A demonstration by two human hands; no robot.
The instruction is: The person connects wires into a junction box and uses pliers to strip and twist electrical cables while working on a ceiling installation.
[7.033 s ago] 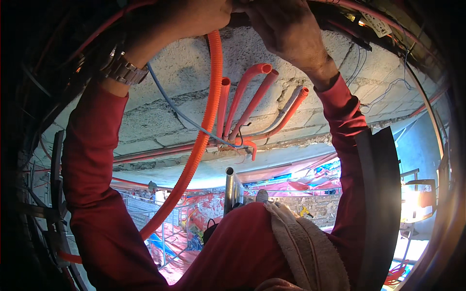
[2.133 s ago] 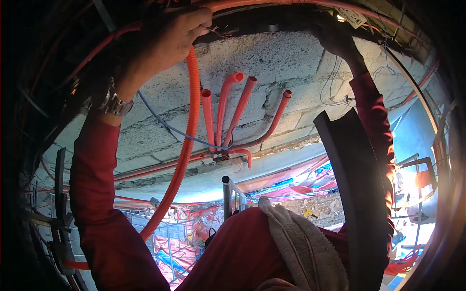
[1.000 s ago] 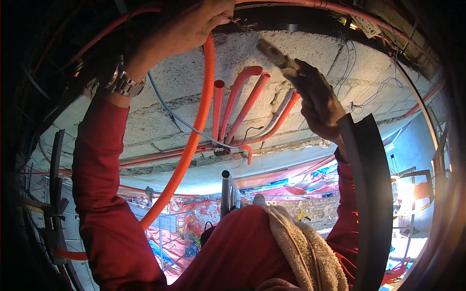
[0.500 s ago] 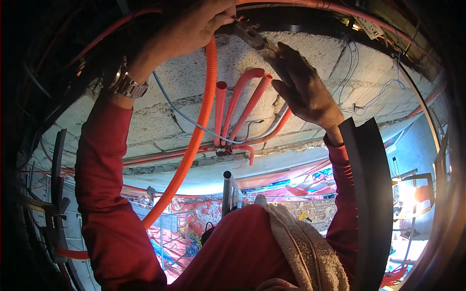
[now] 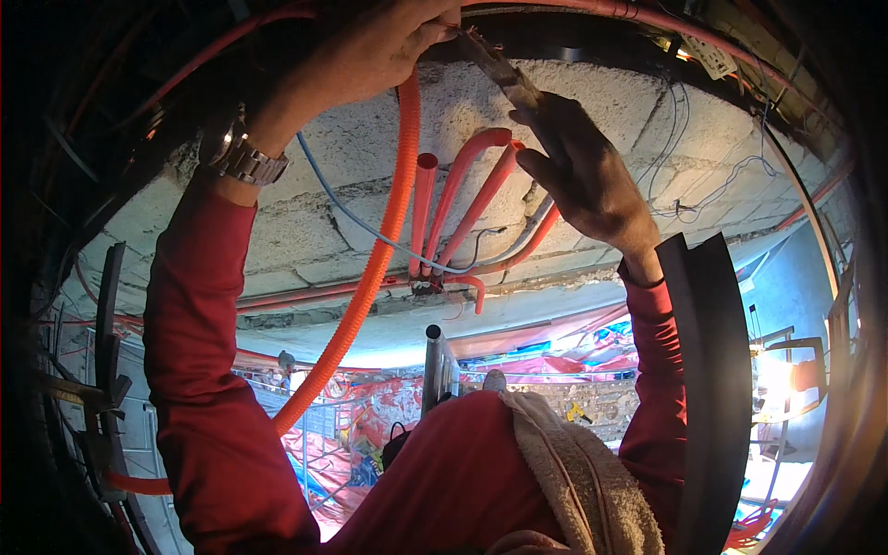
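While left hand (image 5: 379, 60) reaches overhead, right hand (image 5: 597, 180) holds pliers (image 5: 504, 76) slanted.

Location type: construction site, building interior. Indicators: exposed masonry block wall (image 5: 620, 97); open-ended red-orange rigid conduits (image 5: 480, 203) grouped against the wall; orange corrugated conduit (image 5: 402, 166) hanging from overhead; metal tube frame (image 5: 433, 361) below; pink and blue sheeting (image 5: 335, 453) at lower level; lit work lamp (image 5: 807, 376) at right.

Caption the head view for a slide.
Right hand holding pliers close to the left hand, a ribbed orange pipe curving nearby.
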